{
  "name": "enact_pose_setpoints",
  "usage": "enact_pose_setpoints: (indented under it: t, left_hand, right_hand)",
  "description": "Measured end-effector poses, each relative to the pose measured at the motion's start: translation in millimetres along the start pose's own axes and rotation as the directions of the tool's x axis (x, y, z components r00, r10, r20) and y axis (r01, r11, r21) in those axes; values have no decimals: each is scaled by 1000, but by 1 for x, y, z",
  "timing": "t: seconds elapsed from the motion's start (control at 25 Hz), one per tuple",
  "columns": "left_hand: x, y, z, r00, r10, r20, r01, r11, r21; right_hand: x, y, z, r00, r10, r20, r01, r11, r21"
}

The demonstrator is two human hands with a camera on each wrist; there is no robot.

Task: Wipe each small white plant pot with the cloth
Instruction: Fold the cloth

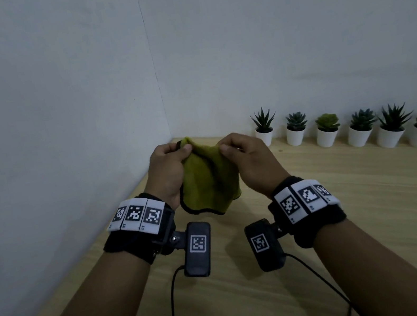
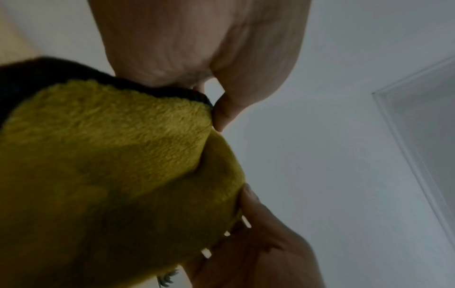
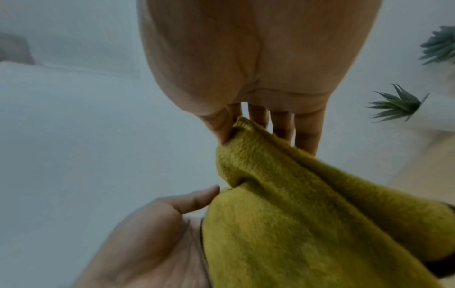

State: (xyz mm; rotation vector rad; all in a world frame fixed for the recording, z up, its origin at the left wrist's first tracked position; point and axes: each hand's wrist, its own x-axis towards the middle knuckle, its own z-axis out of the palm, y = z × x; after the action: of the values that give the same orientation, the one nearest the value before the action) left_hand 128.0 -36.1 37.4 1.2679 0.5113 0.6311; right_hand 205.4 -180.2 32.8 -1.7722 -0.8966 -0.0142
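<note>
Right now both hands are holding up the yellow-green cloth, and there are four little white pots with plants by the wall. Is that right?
Not quite. The head view shows six white pots in the row by the wall, not four. The rest is right: the left hand and the right hand both hold up the yellow-green cloth.

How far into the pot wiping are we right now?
Nothing looks wiped yet, as far as these views show. In hand: the left hand and the right hand both pinch the top edge of the green cloth, which hangs above the wooden table, touching no pot. Left: all six white pots lined up along the wall, starting perhaps with the nearest pot.
</note>
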Motion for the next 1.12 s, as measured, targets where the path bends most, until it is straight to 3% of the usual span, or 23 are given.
enact_pose_setpoints:
  t: [0.12, 0.28, 0.4, 0.48, 0.56, 0.64, 0.72, 0.8, 1.0, 1.12]
  left_hand:
    - [-4, 5, -16, 999, 40, -2, -40, 999, 34]
    - [-19, 14, -33, 987, 34, 155, -53, 991, 124]
    - [-31, 15, -49, 961, -29, 276, 59, 993, -100]
    - [-36, 16, -61, 963, -13, 267, 66, 980, -187]
    - [-40, 21, -72, 987, 60, 151, -41, 992, -123]
    - [-46, 27, -88, 988, 154, 35, -156, 985, 69]
    - [-53, 33, -106, 971, 239, 15, -232, 926, 299]
    - [-58, 36, -120, 965, 260, 34, -244, 844, 477]
    - [-47, 15, -150, 996, 82, 39, -81, 620, 780]
    - [-37, -3, -165, 998, -14, 56, -38, 562, 826]
  right_hand:
    - [2, -12, -3, 992, 119, 39, -125, 963, 240]
    - [3, -33, 2, 977, 150, 152, -208, 820, 533]
    - [4, -40, 16, 967, 144, 211, -251, 692, 677]
    - [1, -41, 28, 959, 151, 239, -278, 658, 700]
    - [-3, -42, 41, 949, 175, 263, -312, 649, 694]
    - [-10, -45, 52, 928, 219, 301, -364, 704, 610]
    - [-17, -47, 64, 903, 260, 343, -405, 784, 471]
    - [-22, -48, 74, 863, 293, 412, -457, 801, 387]
    - [-30, -39, 103, 690, 395, 606, -642, 722, 259]
    - [-33, -26, 117, 583, 462, 668, -688, 719, 103]
